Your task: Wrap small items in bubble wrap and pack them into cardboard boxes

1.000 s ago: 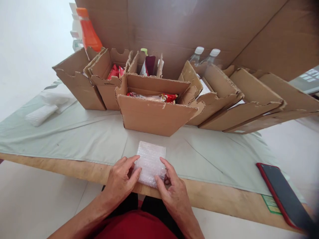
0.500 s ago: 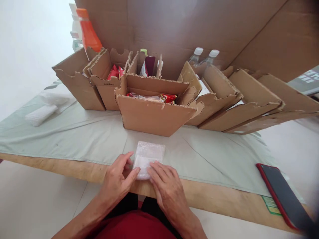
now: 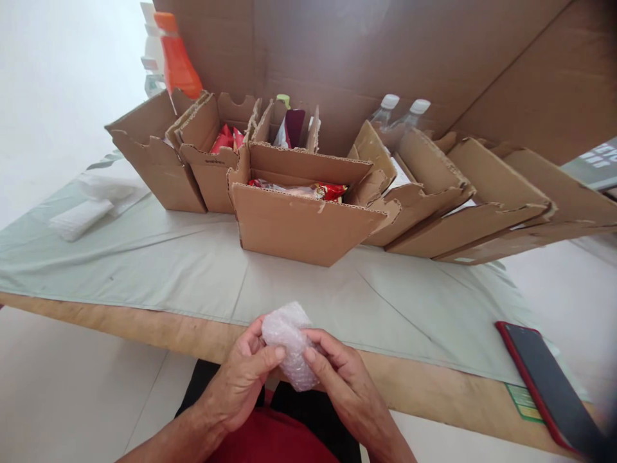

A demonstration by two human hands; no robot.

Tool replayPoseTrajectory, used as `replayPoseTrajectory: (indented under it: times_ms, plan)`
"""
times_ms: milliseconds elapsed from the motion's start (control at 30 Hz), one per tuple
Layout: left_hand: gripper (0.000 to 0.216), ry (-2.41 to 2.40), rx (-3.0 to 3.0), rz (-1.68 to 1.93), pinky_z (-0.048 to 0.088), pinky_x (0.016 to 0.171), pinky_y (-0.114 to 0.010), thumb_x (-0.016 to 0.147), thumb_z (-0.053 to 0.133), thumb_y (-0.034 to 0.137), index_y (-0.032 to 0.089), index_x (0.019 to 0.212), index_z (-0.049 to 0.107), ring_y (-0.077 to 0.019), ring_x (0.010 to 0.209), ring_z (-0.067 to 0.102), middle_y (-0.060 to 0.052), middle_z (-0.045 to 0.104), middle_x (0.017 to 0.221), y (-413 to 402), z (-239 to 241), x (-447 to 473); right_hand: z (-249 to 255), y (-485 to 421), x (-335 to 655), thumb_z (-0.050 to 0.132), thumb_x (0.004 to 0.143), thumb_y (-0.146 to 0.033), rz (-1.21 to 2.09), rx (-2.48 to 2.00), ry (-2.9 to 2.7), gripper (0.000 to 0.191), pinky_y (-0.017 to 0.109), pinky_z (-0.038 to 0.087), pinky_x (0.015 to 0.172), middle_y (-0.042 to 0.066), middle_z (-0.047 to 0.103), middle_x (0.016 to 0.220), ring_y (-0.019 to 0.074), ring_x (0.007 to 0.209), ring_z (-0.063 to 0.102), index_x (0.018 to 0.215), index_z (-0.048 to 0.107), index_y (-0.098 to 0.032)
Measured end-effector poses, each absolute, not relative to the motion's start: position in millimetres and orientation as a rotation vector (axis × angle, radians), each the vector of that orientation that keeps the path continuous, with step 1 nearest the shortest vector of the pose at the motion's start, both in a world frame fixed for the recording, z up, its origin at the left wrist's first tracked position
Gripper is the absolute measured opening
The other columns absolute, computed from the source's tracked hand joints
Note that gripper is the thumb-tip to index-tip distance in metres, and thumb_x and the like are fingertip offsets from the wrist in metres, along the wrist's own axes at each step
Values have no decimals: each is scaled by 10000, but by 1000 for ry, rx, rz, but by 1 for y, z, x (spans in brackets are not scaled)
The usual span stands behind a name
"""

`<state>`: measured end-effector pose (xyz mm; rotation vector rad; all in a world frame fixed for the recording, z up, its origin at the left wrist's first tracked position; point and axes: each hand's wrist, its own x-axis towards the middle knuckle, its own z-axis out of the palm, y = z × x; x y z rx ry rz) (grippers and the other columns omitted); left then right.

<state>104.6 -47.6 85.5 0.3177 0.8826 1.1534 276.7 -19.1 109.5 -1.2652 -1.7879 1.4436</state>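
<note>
Both hands hold a folded wad of bubble wrap (image 3: 290,342) just above the table's near edge, over my lap. My left hand (image 3: 243,377) pinches its left side with thumb and fingers closed. From the right, my right hand (image 3: 343,384) grips it, fingers curled round it. Straight ahead stands an open cardboard box (image 3: 303,222) with red snack packets (image 3: 330,190) inside.
A row of open cardboard boxes (image 3: 193,161) and flattened ones (image 3: 482,206) lines the back of the green cloth (image 3: 144,270). An orange bottle (image 3: 176,61) and clear bottles (image 3: 400,112) stand behind. White foam pieces (image 3: 80,218) lie left; a red-cased phone (image 3: 549,382) lies right.
The bubble wrap lay flat on the table under my hands. It has since been folded up and lifted off the table, closer to my body.
</note>
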Motion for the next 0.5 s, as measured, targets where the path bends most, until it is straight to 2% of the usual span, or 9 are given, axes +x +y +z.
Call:
replayPoseTrajectory:
  times_ms: [67,133,200,267,333,367,500]
  plan:
    - [518,928,280,1215,495,840,-265,685,904,325,216,1130,662,-158,908,635,-19,709,985,-47,82,105,105,-20,280,538,982,-321,1177,-1306,-1862,241,305,564,797,57,754,991,211,883,704,1099,723,-220]
    - [462,982,317,1282,474,797,-227,713,889,315,228,1094,642,-125,844,592,14,677,934,-48,79,102,101,-20,285,592,934,-287,877,-1326,-1903,226,387,551,943,91,742,1122,258,1057,696,1108,726,-232]
    - [405,1032,417,1300,455,754,-208,752,865,333,226,1057,620,-113,797,552,28,637,886,-47,77,100,99,-20,292,636,902,-301,783,-1323,-1913,344,445,528,1031,117,688,1300,291,1220,643,1236,692,-243]
    - [386,1051,505,1255,438,709,-201,774,851,363,221,1027,597,-110,759,525,31,606,850,-47,78,99,99,-19,296,688,867,-349,916,-1318,-1923,549,452,529,1052,129,627,1416,303,1292,609,1398,601,-245]
    - [386,1028,538,1200,422,677,-201,783,843,404,217,988,574,-108,726,504,31,586,819,-46,82,101,99,-18,298,726,833,-378,1102,-1321,-1899,664,425,544,1037,128,635,1413,301,1269,631,1458,549,-238]
    - [394,1013,536,1190,416,671,-201,779,843,423,217,965,564,-108,718,496,31,576,805,-44,85,102,100,-17,297,724,837,-381,1177,-1332,-1866,625,396,559,1008,116,675,1356,288,1213,665,1427,577,-237]
    - [452,1008,497,1191,395,662,-205,728,876,451,213,909,537,-102,686,471,42,535,760,-36,92,105,105,-11,289,655,898,-370,1254,-1333,-1759,262,258,579,786,36,767,1004,204,877,724,1118,722,-245]
